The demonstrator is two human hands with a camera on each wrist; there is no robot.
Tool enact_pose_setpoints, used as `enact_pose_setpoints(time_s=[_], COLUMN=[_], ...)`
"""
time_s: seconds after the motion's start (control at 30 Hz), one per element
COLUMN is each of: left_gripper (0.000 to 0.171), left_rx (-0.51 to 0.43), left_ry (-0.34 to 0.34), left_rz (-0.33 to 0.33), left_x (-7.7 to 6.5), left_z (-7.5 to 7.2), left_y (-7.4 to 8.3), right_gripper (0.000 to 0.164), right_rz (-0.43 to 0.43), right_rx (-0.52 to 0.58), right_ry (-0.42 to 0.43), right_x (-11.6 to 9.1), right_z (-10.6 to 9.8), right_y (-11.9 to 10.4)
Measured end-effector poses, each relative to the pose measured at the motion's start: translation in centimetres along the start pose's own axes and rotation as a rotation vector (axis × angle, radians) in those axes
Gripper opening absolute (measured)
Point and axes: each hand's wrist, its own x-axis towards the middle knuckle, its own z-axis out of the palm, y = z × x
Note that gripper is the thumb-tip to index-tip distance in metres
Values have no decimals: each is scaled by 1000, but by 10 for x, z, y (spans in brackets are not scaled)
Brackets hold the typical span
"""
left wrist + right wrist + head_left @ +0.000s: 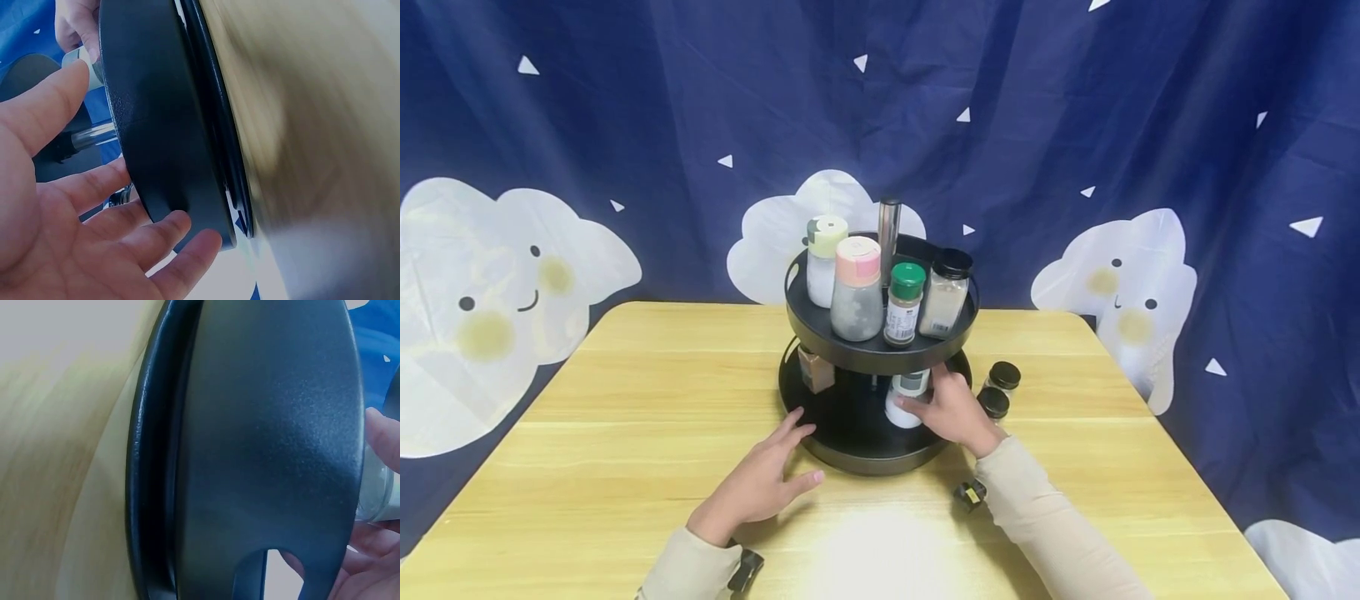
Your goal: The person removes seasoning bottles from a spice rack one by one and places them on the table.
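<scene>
A black two-tier turntable rack [874, 463] stands on the table. On its lower tier, my right hand [957, 408] grips a white seasoning bottle [902, 410] between thumb and fingers, with the bottle partly under the upper tier. In the right wrist view the tray wall [275, 437] hides much of that hand. My left hand [760, 482] is spread at the lower tier's left front edge. Its fingers [169, 234] lie at the outer wall in the left wrist view, holding nothing. A brown-filled container [817, 372] sits at the lower tier's back left.
The upper tier carries a pink-capped bottle [857, 292], a green-lidded jar [903, 307], a black-lidded jar [946, 293] and a pale-green-capped bottle [824, 267]. Beside the rack, right, stand two black-lidded jars [1004, 375] on the wooden table [625, 400]. A blue curtain [700, 83] hangs behind.
</scene>
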Motion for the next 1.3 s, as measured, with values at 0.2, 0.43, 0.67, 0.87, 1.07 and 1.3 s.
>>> enact_pose_setpoints(time_s=[0.2, 0.43, 0.67, 0.87, 1.07, 1.3], left_gripper=[65, 64, 65, 65, 66, 66], left_rx=[-1, 3, -1, 1, -5, -5], left_ry=[1, 12, 11, 16, 12, 10], left_rz=[1, 12, 13, 17, 18, 13], left_x=[0, 1, 2, 3, 2, 2], left_z=[0, -1, -2, -1, -1, 0], left_y=[0, 0, 0, -1, -2, -2], right_gripper=[73, 73, 71, 70, 71, 67], right_rz=[-23, -34, -50, -48, -33, -3], right_rx=[15, 18, 24, 23, 24, 34], right_ry=[7, 12, 6, 10, 4, -8], right_x=[-1, -1, -1, -3, -7, -10], right_z=[-3, -5, -9, -11, -14, -17], right_y=[0, -1, -3, -5, -8, -8])
